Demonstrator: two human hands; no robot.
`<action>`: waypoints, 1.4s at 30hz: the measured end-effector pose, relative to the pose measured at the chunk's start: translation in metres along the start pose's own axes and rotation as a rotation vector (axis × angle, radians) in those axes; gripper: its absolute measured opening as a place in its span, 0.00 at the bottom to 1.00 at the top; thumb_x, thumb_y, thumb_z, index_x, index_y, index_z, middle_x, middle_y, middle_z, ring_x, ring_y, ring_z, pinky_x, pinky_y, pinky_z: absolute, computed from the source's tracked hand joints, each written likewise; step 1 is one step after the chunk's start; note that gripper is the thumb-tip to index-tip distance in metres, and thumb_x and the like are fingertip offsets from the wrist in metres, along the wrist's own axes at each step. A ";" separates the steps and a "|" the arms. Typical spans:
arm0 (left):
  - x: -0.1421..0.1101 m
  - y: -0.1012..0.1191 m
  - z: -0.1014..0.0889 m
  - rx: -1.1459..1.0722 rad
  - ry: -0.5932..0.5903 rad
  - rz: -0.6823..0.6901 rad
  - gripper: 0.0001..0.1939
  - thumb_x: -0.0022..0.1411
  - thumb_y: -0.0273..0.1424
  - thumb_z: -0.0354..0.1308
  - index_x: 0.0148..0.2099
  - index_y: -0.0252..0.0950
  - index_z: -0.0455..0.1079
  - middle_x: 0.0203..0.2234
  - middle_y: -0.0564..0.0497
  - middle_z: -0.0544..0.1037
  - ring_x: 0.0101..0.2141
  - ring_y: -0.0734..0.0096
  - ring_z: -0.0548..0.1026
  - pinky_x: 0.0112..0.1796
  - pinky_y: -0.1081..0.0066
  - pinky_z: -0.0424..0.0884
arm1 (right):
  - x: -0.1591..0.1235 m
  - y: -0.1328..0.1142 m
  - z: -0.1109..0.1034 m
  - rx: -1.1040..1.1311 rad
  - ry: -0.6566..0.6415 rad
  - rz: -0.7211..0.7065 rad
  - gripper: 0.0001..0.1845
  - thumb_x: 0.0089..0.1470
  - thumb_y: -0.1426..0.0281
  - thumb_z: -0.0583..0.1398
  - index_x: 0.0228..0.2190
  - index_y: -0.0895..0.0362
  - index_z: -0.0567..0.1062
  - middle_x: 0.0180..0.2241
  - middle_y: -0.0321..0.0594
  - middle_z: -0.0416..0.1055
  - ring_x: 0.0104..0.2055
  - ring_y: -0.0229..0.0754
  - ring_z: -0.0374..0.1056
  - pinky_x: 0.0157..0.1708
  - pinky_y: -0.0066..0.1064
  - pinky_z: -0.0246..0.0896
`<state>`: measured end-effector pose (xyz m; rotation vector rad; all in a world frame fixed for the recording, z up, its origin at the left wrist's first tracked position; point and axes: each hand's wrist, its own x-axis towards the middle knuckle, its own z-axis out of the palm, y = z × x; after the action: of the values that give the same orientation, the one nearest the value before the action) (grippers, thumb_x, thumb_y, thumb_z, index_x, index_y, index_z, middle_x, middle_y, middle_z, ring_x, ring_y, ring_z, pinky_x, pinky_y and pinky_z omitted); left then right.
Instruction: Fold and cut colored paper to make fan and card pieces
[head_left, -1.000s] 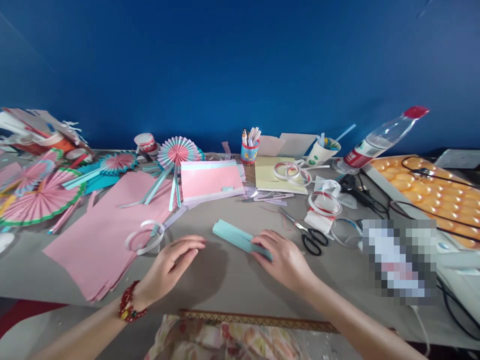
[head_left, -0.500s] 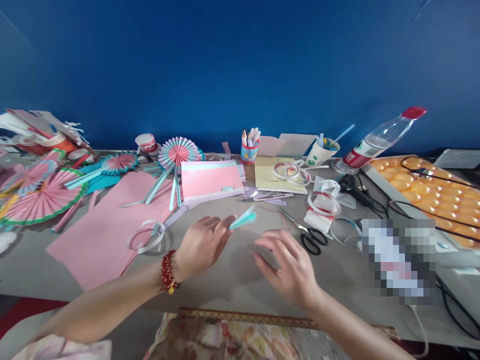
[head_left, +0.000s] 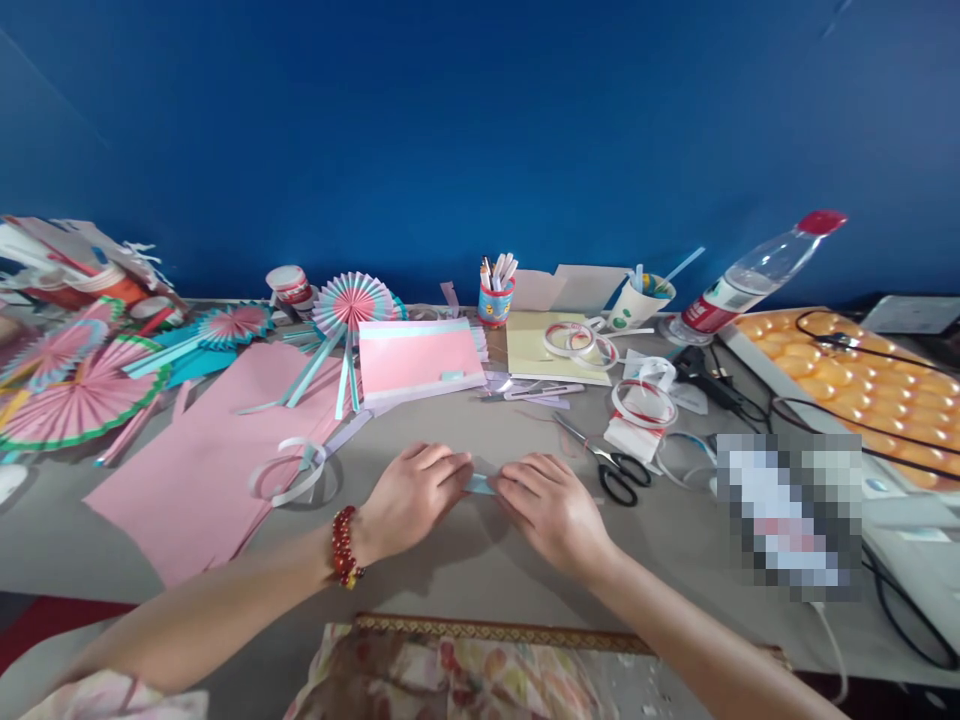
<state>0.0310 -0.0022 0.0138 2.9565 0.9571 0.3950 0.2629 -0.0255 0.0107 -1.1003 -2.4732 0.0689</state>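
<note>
A small light-blue strip of paper (head_left: 480, 484) lies between my two hands, low over the grey table. My left hand (head_left: 416, 500), with a red bead bracelet on its wrist, is closed on the strip's left end. The fingers of my right hand (head_left: 551, 505) are bent together over its right end. Most of the strip is hidden under the fingers. Just right of my right hand lie black-handled scissors (head_left: 611, 460), their blades pointing away to the left.
Pink paper sheets (head_left: 202, 450) and a tape ring (head_left: 296, 475) lie left. Pleated paper fans (head_left: 352, 302) stand behind, beside a pink folded piece (head_left: 420, 360). A pen cup (head_left: 496, 300), tape rolls (head_left: 645, 402), a glue gun (head_left: 709, 375) and a tilted bottle (head_left: 750, 285) sit farther back.
My right hand has moved left and closed on the strip. The strip, raised in my left hand before, is now lower and held level between both hands.
</note>
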 end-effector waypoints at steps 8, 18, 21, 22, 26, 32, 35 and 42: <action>0.005 0.009 -0.022 -0.327 -0.047 -0.118 0.07 0.69 0.32 0.53 0.41 0.36 0.70 0.31 0.51 0.77 0.34 0.67 0.74 0.40 0.66 0.65 | 0.009 -0.005 -0.017 0.316 -0.084 0.067 0.11 0.64 0.68 0.54 0.33 0.57 0.74 0.30 0.40 0.73 0.34 0.41 0.67 0.38 0.33 0.57; 0.005 0.009 -0.033 -0.441 0.036 -0.230 0.03 0.64 0.30 0.61 0.35 0.38 0.72 0.27 0.55 0.79 0.33 0.69 0.74 0.43 0.70 0.66 | 0.010 -0.004 -0.024 0.499 -0.111 0.118 0.09 0.63 0.68 0.56 0.34 0.56 0.75 0.31 0.40 0.74 0.34 0.42 0.69 0.36 0.32 0.58; 0.005 0.009 -0.033 -0.448 0.044 -0.199 0.06 0.66 0.30 0.58 0.34 0.38 0.72 0.26 0.56 0.79 0.29 0.72 0.73 0.48 0.68 0.65 | 0.010 -0.004 -0.024 0.499 -0.114 0.116 0.09 0.63 0.68 0.56 0.34 0.56 0.74 0.30 0.40 0.74 0.34 0.42 0.69 0.36 0.32 0.58; 0.005 0.009 -0.033 -0.450 0.037 -0.194 0.06 0.66 0.30 0.58 0.34 0.38 0.72 0.25 0.57 0.79 0.28 0.73 0.73 0.49 0.67 0.64 | 0.010 -0.004 -0.024 0.495 -0.120 0.113 0.09 0.63 0.67 0.56 0.33 0.56 0.74 0.30 0.40 0.74 0.34 0.41 0.68 0.36 0.32 0.57; 0.004 0.009 -0.034 -0.449 0.000 -0.174 0.10 0.67 0.29 0.55 0.32 0.38 0.71 0.23 0.58 0.77 0.24 0.76 0.72 0.51 0.65 0.63 | 0.010 -0.005 -0.026 0.424 -0.155 0.088 0.09 0.63 0.68 0.55 0.33 0.57 0.74 0.30 0.40 0.73 0.34 0.41 0.67 0.36 0.32 0.55; 0.004 0.013 -0.038 -0.474 -0.023 -0.160 0.11 0.67 0.29 0.54 0.31 0.38 0.71 0.22 0.58 0.76 0.25 0.77 0.73 0.54 0.63 0.60 | 0.017 -0.018 -0.035 0.276 -0.127 0.009 0.08 0.63 0.70 0.55 0.35 0.57 0.73 0.31 0.39 0.73 0.35 0.41 0.65 0.39 0.34 0.51; 0.005 0.017 -0.041 -0.476 -0.032 -0.157 0.11 0.67 0.28 0.54 0.30 0.37 0.70 0.21 0.58 0.75 0.25 0.77 0.73 0.55 0.62 0.59 | 0.021 -0.022 -0.037 0.252 -0.106 -0.040 0.12 0.64 0.72 0.52 0.30 0.58 0.72 0.29 0.39 0.72 0.33 0.39 0.63 0.38 0.33 0.50; 0.002 0.020 -0.046 -0.417 -0.038 -0.155 0.12 0.68 0.32 0.53 0.31 0.37 0.67 0.21 0.57 0.73 0.25 0.75 0.72 0.54 0.62 0.60 | 0.020 -0.021 -0.037 0.304 -0.103 -0.039 0.14 0.64 0.72 0.50 0.29 0.58 0.71 0.26 0.38 0.69 0.30 0.39 0.61 0.36 0.33 0.48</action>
<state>0.0330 -0.0210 0.0607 2.4917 0.9546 0.4659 0.2517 -0.0305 0.0560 -0.9384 -2.4666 0.4844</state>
